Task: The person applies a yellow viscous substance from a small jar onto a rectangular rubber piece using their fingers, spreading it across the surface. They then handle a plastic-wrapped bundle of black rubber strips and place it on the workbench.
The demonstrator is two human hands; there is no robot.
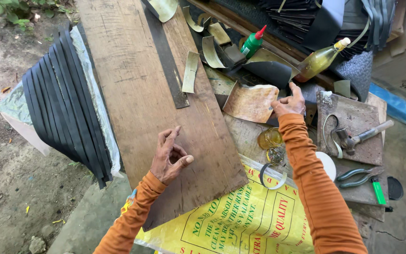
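Head view, looking down on a cluttered tabletop. Left hand rests on the wood plank near its 6 o'clock end, palm on the board, fingers loosely spread, grip apart w/ nothing in it. Right hand is out at approx 2 o'clock from the left, well apart from it; thumb & fingertips pinched together at the right edge of a tan curled sheet, which lies just past the plank's right edge. Looks like the grip is clamped on that edge, though the contact itself is small in frame. A dark flat metal strip lies lengthwise on the plank, w/ a pale curved strip just beside it at 3 o'clock. At 12 o'clock from the right hand: green bottle w/ red nozzle and a tilted bottle of yellowish liquid. At 6 o'clock from the right hand, near the forearm, sits a small amber glass jar. At 3 o'clock a hammer lies on a worn board; below it pliers. A stack of black strips leans off the plank's 9 o'clock side. A yellow printed sack covers the 6 o'clock area, a loop of pale strip lying at its top edge. Both sleeves orange.
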